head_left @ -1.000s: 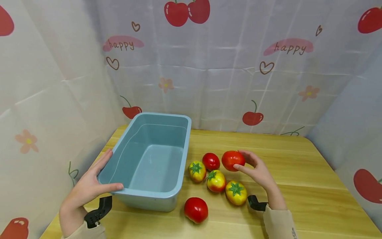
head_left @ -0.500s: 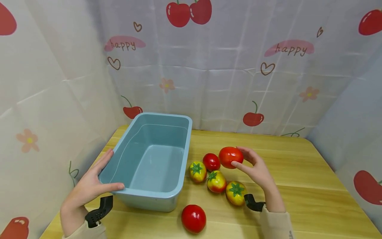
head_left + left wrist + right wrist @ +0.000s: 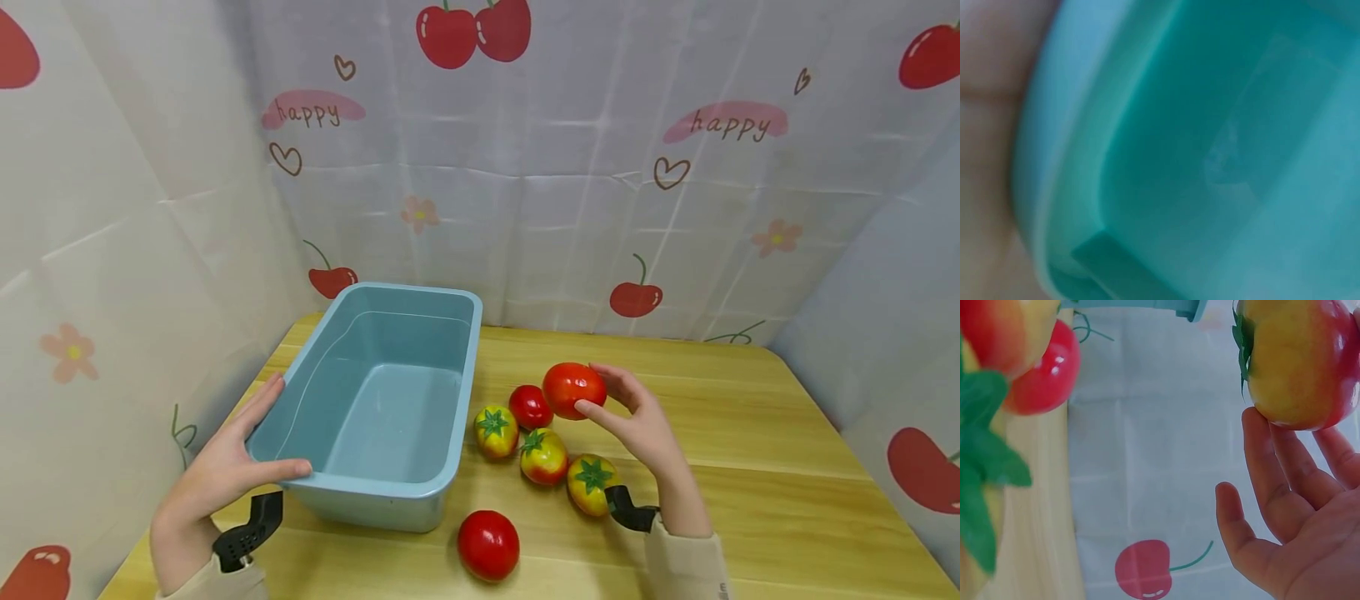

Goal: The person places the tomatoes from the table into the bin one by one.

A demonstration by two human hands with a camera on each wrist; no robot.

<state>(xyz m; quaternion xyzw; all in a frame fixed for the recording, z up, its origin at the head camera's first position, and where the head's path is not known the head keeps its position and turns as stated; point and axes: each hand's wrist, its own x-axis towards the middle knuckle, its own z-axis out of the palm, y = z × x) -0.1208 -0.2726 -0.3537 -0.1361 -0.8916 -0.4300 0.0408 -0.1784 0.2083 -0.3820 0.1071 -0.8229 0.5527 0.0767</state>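
Note:
A light blue plastic basin (image 3: 390, 417) stands on the left half of the table, with nothing in it. My left hand (image 3: 213, 467) holds its near left corner, thumb along the front rim and fingers over the left side. In the left wrist view the rim (image 3: 1054, 156) runs right beside the palm. My right hand (image 3: 637, 417) pinches a glossy red toy tomato (image 3: 573, 390) between thumb and fingers, raised above the table. The right wrist view shows this tomato's (image 3: 1300, 362) yellow top and green leaves, with the fingers (image 3: 1272, 481) under it.
Right of the basin lie a red tomato (image 3: 530, 407) and yellow-red ones with green leaves, at left (image 3: 496, 432), middle (image 3: 543, 456) and right (image 3: 590, 483). Another red tomato (image 3: 488, 546) sits near the front. A printed curtain (image 3: 540, 208) hangs behind the wooden table (image 3: 787, 467).
My right hand has carried the tomato up and slightly left. The front red tomato has rolled a little towards me. The left hand and basin stay put.

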